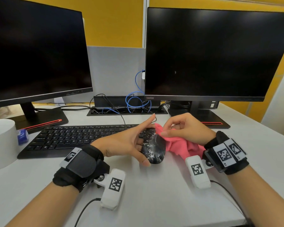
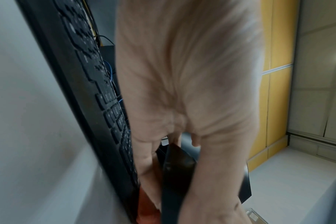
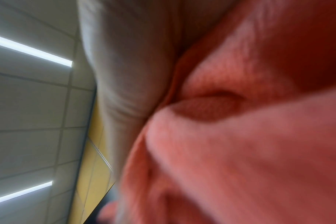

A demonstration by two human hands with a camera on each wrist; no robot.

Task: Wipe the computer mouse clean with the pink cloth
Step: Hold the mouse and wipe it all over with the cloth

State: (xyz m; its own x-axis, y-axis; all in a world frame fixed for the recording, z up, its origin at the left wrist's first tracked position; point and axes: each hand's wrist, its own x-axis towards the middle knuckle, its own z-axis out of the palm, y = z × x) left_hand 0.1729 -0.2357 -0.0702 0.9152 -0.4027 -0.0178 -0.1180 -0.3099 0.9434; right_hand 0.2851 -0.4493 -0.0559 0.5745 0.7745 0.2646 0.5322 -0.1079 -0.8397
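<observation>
A black computer mouse [image 1: 154,149] flecked with white specks lies on the grey desk [image 1: 154,199] just right of the keyboard. My left hand [image 1: 143,141] grips it, thumb at its near end, index finger stretched along its far end, the other fingers curled at its left side. A crumpled pink cloth [image 1: 180,146] lies against the mouse's right side. My right hand [image 1: 166,131] pinches a raised corner of the cloth over the mouse's top. In the right wrist view the pink cloth [image 3: 240,136] fills most of the blurred picture. The left wrist view shows my palm [image 2: 182,75] and a strip of cloth [image 2: 146,210].
A black keyboard [image 1: 82,138] lies left of the mouse. Two dark monitors [image 1: 36,51] [image 1: 216,53] stand behind on black bases. A white round container [image 1: 2,141] and a small blue object [image 1: 23,136] sit far left. Cables [image 1: 134,102] run from a desk slot.
</observation>
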